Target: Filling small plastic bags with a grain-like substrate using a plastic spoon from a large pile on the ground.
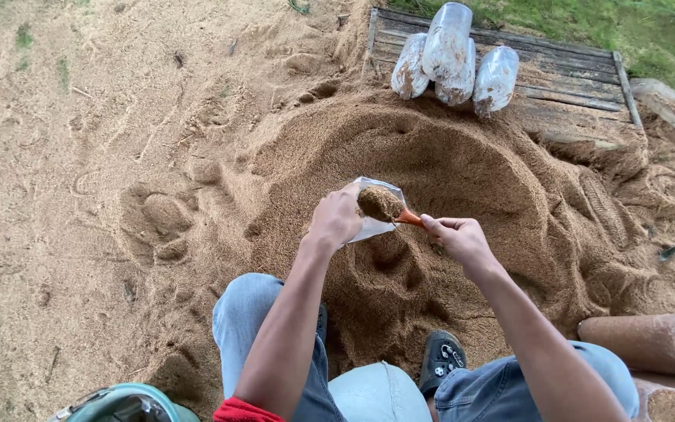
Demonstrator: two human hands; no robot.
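While the left hand [336,219] grips the mouth of a clear plastic bag [372,223] above a sawdust heap [447,180], the right hand [456,237], just beside it, pinches an orange-handled scoop [384,205] heaped with sawdust over the bag's opening.

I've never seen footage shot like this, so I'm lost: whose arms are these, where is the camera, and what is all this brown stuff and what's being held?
The camera sits on a person's head and looks down, so the arms are their own. They crouch over a big pile of sawdust. The left hand holds open a clear plastic bag. The right hand holds an orange-handled scoop heaped with sawdust over the bag's mouth. Beyond the pile, filled bags lie on a wooden pallet. More filled bags lie at the lower right.
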